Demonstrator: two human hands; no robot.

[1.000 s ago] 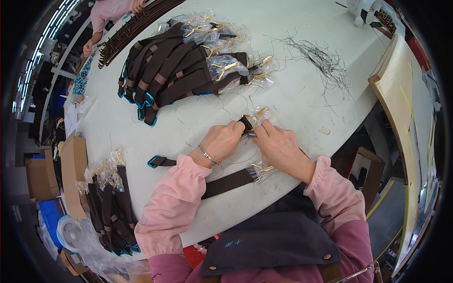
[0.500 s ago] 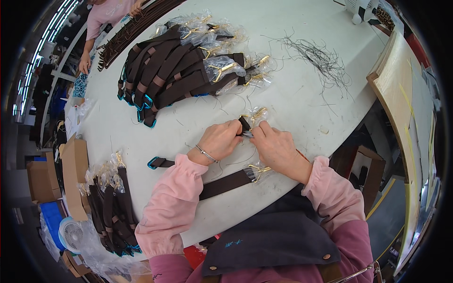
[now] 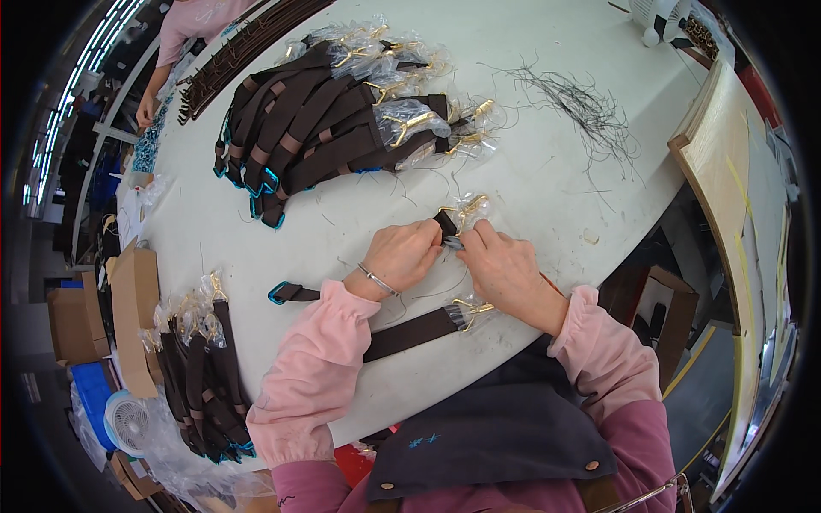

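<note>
My left hand (image 3: 402, 256), with a silver bracelet at its wrist, is closed on the end of a dark brown webbing strap (image 3: 445, 224). A gold metal hook (image 3: 466, 211) in clear plastic wrap sits at that end. Fingers of my right hand (image 3: 505, 269) are pinched together right beside the strap end. A small greyish piece (image 3: 453, 243) shows at their tips; its kind is unclear. Below my hands lies another brown strap (image 3: 410, 334) with a wrapped gold hook (image 3: 470, 314). A blue-edged buckle (image 3: 277, 293) on a short visible length of strap pokes out beside my left sleeve.
A big pile of brown straps (image 3: 299, 128) lies on the white table (image 3: 547, 197); a smaller bundle (image 3: 201, 385) is at the left edge. Loose black threads (image 3: 590, 111) are scattered at the far right. A co-worker's hand (image 3: 147, 111) is at the far left. A wooden board (image 3: 718, 145) stands right.
Both my hands stay at the strap end with almost no movement. The view has shifted very slightly. The co-worker's hand nearer the table has moved out of sight.
</note>
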